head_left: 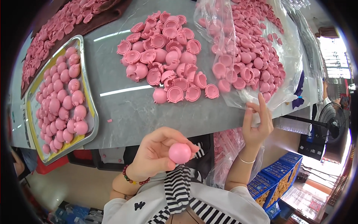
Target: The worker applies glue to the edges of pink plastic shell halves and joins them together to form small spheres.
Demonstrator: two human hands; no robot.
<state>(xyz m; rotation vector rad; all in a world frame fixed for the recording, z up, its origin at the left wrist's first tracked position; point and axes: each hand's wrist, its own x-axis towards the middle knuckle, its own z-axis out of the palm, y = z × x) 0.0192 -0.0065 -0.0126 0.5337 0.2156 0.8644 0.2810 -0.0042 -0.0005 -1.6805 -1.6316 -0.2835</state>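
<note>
Close to my body, past the table's front edge, my left hand (152, 151) is closed around a smooth pink plastic ball (179, 153), gripped between thumb and fingers. My right hand (258, 127) is raised at the table's edge, fingers stretched and apart, with nothing visible in it. Its fingertips are by the near lip of a clear plastic bag (238, 98); I cannot tell whether they touch it. Pink half-shells (257, 61) fill that bag. A loose pile of pink half-shells (158, 40) lies mid-table, with a round ball (160, 95) at its near edge.
On the left, a metal-rimmed tray (93, 108) holds many pink balls. More pink pieces (56, 31) lie on a dark brown cloth (106, 16) at the far left. Blue crates (274, 175) and a black fan (331, 121) stand to the right, off the grey table (123, 115).
</note>
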